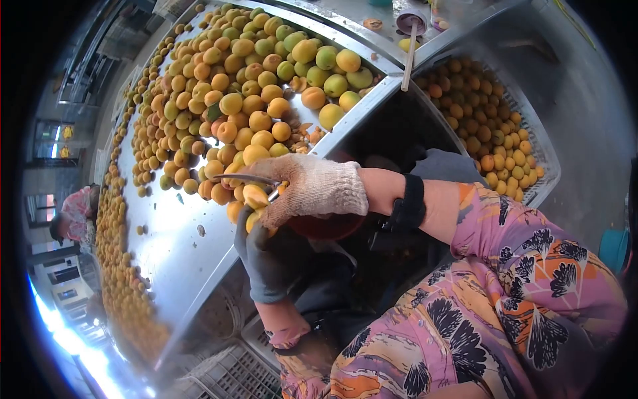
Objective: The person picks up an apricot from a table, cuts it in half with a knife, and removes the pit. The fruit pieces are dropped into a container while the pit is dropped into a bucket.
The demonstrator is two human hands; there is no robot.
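My right hand point(306, 189), in a white knit glove, grips a small curved knife point(249, 178) whose blade cuts into a yellow apricot point(255, 197). My left hand point(266, 256), in a dark grey glove, cups that apricot from below at the edge of the metal table point(166, 239). A large heap of yellow and orange apricots point(232, 86) lies on the table just beyond both hands. The knife handle is hidden inside the white glove.
A grey crate of apricots point(495, 126) stands to the right behind a metal rail point(362, 110). A red bowl point(325, 226) sits under my right wrist. Another person point(73, 216) works at far left. A plastic crate point(232, 376) is below.
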